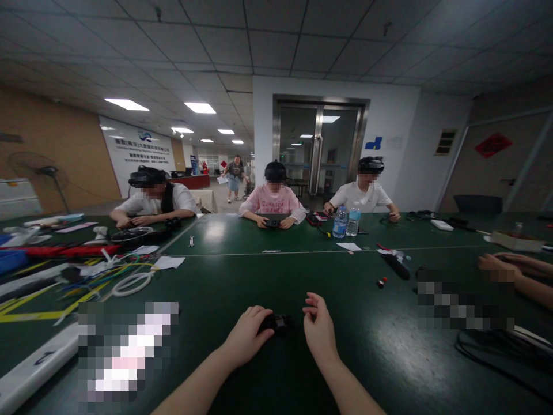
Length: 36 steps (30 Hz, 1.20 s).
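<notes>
Close in front of me on the green table, my left hand is closed around one end of a small black object. Its kind is hard to make out in the dark, and its left part is hidden under my fingers. To the right of it, my right hand is raised with bent, separate fingers. It holds nothing, and a gap lies between it and the black object.
White tubing, wires and a long white bar lie at left. Two water bottles stand toward the back, near a small wrench. Black cables and another person's hands are at right. Three people sit opposite.
</notes>
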{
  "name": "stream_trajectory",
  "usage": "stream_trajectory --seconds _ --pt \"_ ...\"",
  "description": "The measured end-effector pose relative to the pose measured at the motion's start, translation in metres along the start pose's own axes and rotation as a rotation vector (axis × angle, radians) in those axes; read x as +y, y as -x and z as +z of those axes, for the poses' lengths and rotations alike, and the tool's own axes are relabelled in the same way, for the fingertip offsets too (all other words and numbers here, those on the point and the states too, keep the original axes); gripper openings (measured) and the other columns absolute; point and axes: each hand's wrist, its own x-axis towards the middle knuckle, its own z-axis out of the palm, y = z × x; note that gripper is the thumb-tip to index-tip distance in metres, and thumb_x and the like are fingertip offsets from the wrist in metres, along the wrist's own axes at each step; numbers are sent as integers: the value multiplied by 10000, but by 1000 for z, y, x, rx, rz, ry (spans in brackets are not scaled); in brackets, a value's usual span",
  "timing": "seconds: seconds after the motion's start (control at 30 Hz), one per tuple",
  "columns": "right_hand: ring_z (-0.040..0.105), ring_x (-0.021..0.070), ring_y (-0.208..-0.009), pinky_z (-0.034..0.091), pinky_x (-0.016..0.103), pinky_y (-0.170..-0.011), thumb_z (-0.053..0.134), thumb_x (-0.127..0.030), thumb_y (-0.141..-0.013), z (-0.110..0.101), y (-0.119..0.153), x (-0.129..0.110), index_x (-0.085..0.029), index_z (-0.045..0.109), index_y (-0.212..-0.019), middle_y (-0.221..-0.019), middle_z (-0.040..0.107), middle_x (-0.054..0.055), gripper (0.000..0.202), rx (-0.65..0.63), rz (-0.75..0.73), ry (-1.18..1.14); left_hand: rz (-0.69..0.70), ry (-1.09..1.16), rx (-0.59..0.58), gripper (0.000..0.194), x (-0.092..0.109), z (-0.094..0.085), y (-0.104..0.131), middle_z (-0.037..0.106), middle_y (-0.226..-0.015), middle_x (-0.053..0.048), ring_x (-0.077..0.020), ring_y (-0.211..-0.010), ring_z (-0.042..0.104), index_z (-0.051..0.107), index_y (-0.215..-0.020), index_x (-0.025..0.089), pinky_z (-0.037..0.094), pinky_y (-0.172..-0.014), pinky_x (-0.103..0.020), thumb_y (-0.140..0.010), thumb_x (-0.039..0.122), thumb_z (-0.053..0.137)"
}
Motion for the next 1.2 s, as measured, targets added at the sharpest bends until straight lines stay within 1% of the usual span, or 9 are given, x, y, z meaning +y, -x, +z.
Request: stream_trajectory --seconds 0.23,0.43,0.63,0.9,1.07,1.2 --pt "620 172 -922 504 334 -816 375 -92 -729 2 1 2 -226 452 -1146 -1112 553 50 444 -3 -44 -53 20 -11 16 418 -2 2 -2 526 -1204 -40 -205 -1115 456 494 -1219 228 349 -966 -329 -820 355 502" --pt "606 174 -996 499 325 -814 346 -68 -725 1 1 0 -225 463 -1147 -1193 528 57 465 -17 10 -66 2 1 8 423 -2 1 -1 521 -1208 -39 -212 -1115 455 494 -1219 235 352 -964 -339 -818 366 493" --pt "582 177 -1052 475 333 -864 358 -64 -715 2 0 4 -218 475 -1140 -1200 542 49 467 -8 -10 -42 -1 11 10 428 -2 1 -1 527 -1198 -39 -205 -1107 458 499 -1219 234 359 -960 -328 -812 368 499" --pt "563 173 -1090 458 347 -913 344 -71 -732 1 2 -1 -210 481 -1127 -1194 550 53 441 -16 -31 -28 -1 5 12 420 0 0 0 521 -1208 -36 -202 -1114 455 492 -1224 238 358 -971 -339 -822 359 497" --pt "541 178 -1121 461 359 -904 334 -63 -735 0 3 1 -220 475 -1145 -1199 547 52 460 -26 -41 -21 -24 -7 -9 427 2 -2 1 509 -1227 -37 -208 -1137 441 488 -1231 237 343 -987 -346 -821 355 504" --pt "537 189 -1124 486 346 -843 321 -66 -726 0 3 4 -224 483 -1148 -1203 546 47 479 -39 -12 10 -9 -8 -6 424 2 -1 1 508 -1225 -31 -207 -1135 443 477 -1236 241 346 -983 -340 -828 356 496"
